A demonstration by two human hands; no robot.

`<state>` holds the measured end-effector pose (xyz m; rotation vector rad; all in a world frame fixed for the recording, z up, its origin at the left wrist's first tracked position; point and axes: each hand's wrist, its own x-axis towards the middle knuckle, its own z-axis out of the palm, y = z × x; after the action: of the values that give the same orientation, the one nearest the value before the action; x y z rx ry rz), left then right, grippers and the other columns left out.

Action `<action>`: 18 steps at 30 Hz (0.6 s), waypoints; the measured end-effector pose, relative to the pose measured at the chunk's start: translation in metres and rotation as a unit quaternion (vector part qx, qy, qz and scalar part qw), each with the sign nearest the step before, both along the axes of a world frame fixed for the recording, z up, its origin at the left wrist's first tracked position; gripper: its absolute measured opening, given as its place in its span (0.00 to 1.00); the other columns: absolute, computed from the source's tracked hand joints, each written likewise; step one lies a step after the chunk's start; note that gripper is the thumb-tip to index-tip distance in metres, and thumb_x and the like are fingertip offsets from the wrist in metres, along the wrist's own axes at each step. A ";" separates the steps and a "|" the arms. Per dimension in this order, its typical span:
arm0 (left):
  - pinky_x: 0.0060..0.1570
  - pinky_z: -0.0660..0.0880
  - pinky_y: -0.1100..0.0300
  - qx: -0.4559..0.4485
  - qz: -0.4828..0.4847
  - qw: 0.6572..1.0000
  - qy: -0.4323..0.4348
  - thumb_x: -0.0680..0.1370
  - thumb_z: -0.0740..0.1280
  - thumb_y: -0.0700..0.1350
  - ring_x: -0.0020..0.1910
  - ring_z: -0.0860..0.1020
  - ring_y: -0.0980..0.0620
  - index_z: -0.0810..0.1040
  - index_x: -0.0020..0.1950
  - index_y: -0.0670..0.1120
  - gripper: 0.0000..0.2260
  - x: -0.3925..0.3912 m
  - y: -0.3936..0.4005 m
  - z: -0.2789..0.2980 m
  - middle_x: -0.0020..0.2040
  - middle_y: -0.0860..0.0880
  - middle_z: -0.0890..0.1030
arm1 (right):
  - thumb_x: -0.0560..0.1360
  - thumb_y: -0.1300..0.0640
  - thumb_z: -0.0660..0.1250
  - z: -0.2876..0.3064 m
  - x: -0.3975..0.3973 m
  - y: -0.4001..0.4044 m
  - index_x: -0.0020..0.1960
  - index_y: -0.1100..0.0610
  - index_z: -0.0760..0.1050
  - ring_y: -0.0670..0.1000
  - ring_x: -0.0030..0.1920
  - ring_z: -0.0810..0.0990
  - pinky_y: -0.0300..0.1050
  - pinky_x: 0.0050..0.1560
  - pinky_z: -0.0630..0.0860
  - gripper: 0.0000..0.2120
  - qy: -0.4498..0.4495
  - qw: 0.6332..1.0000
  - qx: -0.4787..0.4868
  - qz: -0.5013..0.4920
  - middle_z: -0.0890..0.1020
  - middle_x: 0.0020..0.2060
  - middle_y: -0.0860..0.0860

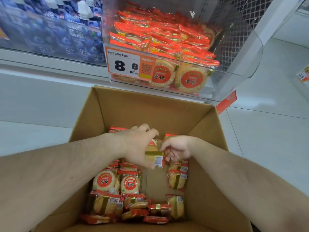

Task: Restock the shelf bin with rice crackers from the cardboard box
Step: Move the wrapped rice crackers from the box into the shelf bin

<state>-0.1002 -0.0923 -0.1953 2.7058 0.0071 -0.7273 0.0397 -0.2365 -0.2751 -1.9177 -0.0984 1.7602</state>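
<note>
Left grip (142, 144) clamps a rice cracker packet (154, 154) inside the cardboard box (150, 108); right grip (175, 149) apparently pinches its edge.

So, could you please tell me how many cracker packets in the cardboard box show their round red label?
2: the left packet lies near the cardboard box wall, and the second packet is right beside it. Others may lie hidden.

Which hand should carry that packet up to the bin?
Left. The left hand already grips the rice cracker packet across its width; the right hand only touches its edge.
</note>
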 end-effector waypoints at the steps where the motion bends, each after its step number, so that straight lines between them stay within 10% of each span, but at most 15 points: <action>1: 0.64 0.70 0.49 -0.001 0.001 1.000 0.009 0.67 0.73 0.63 0.68 0.64 0.47 0.53 0.75 0.53 0.45 -0.003 -0.003 -0.001 0.69 0.50 0.60 | 0.73 0.61 0.65 0.008 -0.002 0.004 0.40 0.58 0.72 0.46 0.25 0.77 0.35 0.27 0.68 0.04 0.068 0.995 0.060 -0.030 0.77 0.25 0.51; 7: 0.56 0.75 0.51 0.010 0.049 0.997 -0.051 0.73 0.67 0.38 0.59 0.74 0.47 0.64 0.70 0.52 0.27 -0.004 0.004 -0.009 0.63 0.49 0.70 | 0.71 0.44 0.70 -0.003 -0.009 -0.001 0.45 0.57 0.82 0.48 0.35 0.82 0.38 0.36 0.75 0.16 0.205 0.950 0.211 -0.107 0.84 0.37 0.53; 10: 0.44 0.79 0.54 -0.073 0.175 0.982 -0.018 0.72 0.67 0.39 0.45 0.79 0.52 0.72 0.64 0.51 0.21 0.000 0.017 -0.005 0.52 0.51 0.78 | 0.76 0.43 0.65 -0.035 -0.012 -0.019 0.55 0.59 0.78 0.53 0.40 0.81 0.42 0.38 0.72 0.19 -0.062 0.997 0.027 -0.038 0.82 0.43 0.55; 13: 0.33 0.78 0.59 -0.234 0.338 0.911 0.025 0.73 0.69 0.38 0.36 0.80 0.53 0.75 0.54 0.45 0.11 0.001 0.026 -0.006 0.44 0.48 0.80 | 0.77 0.47 0.64 -0.073 -0.024 -0.049 0.59 0.56 0.76 0.55 0.56 0.79 0.42 0.46 0.72 0.16 -0.373 0.848 -0.130 0.354 0.80 0.54 0.54; 18: 0.41 0.82 0.52 -0.434 0.484 0.752 0.111 0.76 0.69 0.39 0.47 0.84 0.47 0.77 0.59 0.43 0.12 -0.001 0.034 -0.003 0.51 0.43 0.84 | 0.79 0.62 0.58 -0.115 -0.040 -0.074 0.63 0.57 0.75 0.58 0.60 0.78 0.48 0.57 0.74 0.15 -0.435 0.735 -0.150 0.498 0.79 0.60 0.56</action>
<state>-0.1017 -0.0587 -0.1980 1.3851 0.8359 -0.4908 -0.0001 -0.3104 -0.3903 -3.1196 -1.4993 1.1601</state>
